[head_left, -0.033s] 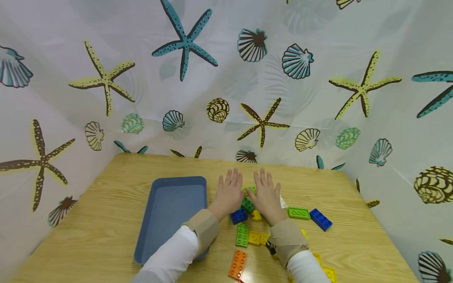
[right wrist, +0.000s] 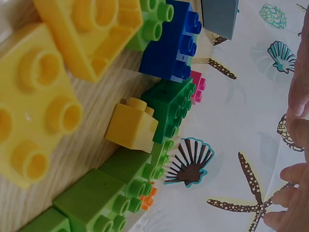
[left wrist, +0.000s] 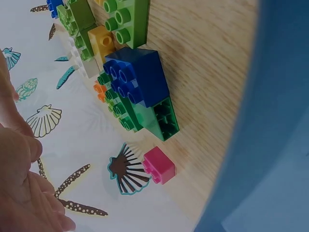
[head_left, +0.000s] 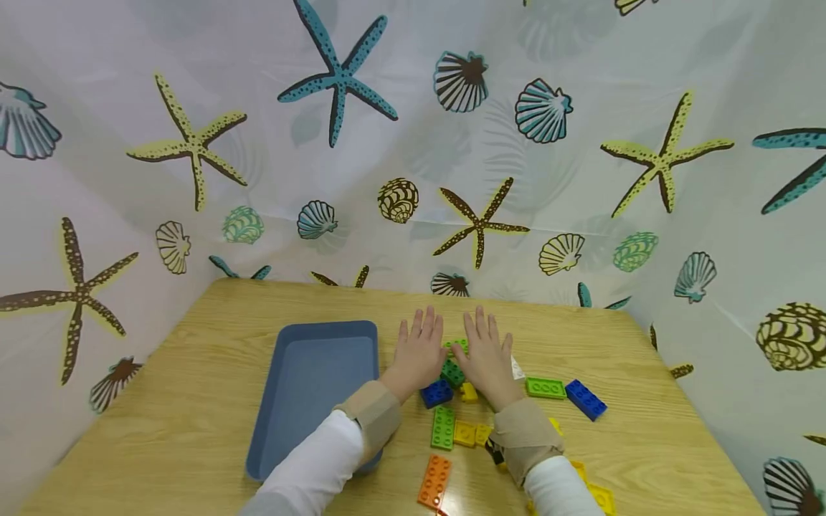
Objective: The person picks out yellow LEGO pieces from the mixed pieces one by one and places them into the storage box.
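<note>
Both hands hover side by side over a scatter of toy building bricks, palms down and fingers straight, holding nothing. The left hand (head_left: 418, 355) is nearest a blue brick (head_left: 437, 394) and a dark green brick (head_left: 453, 373). Beside the right hand (head_left: 488, 358) lie a small yellow brick (head_left: 469, 393) and a white brick (head_left: 517, 369), partly hidden by that hand. A light green brick (head_left: 443, 428) and an orange brick (head_left: 434, 481) lie nearer the front. In the left wrist view, a pink brick (left wrist: 159, 165) stands apart from the blue and green ones.
A shallow blue-grey tray (head_left: 325, 330) stands left of the bricks, its near right side covered by the left forearm. Farther right lie a flat light green brick (head_left: 546, 388) and another blue brick (head_left: 586, 400). A patterned curtain (head_left: 387, 158) hangs behind the wooden table (head_left: 161, 401).
</note>
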Demonstrator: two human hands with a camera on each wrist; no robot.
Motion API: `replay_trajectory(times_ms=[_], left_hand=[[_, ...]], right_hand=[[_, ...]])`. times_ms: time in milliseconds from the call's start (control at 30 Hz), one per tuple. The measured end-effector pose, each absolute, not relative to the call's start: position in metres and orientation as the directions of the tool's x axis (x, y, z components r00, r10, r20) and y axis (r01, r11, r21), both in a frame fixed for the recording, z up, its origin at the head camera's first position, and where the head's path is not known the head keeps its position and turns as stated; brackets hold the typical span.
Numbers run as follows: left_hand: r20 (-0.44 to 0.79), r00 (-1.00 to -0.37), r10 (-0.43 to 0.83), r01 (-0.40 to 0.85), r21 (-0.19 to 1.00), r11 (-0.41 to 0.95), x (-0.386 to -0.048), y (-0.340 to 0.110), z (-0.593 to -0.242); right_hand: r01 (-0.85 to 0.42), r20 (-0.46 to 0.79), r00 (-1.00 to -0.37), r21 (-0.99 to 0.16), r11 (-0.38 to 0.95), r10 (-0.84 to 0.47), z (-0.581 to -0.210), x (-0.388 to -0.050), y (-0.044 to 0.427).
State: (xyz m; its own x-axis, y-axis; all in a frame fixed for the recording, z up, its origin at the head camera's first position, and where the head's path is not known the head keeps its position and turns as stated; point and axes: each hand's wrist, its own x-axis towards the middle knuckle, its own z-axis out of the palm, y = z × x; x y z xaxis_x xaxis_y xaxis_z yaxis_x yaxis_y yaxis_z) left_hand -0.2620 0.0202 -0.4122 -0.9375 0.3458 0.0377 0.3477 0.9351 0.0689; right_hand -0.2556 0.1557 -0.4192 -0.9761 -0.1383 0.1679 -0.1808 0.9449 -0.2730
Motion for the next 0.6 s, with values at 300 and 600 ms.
replay_trajectory(times_ms=[300, 600], left_hand=[[0.047, -0.949, 0.313, 0.313, 0.001, 0.95, -0.257, 0.02, -0.414], [-0.013, -0.966, 0.258, 0.257, 0.01, 0.966, -0.253, 0.016, -0.407]], right_hand=[[-0.167, 0.14, -0.981, -0.292, 0.942, -0.131, -0.424, -0.245, 0.159], [-0.154, 0.138, -0.984, -0.3, 0.942, -0.116, -0.424, -0.234, 0.167]])
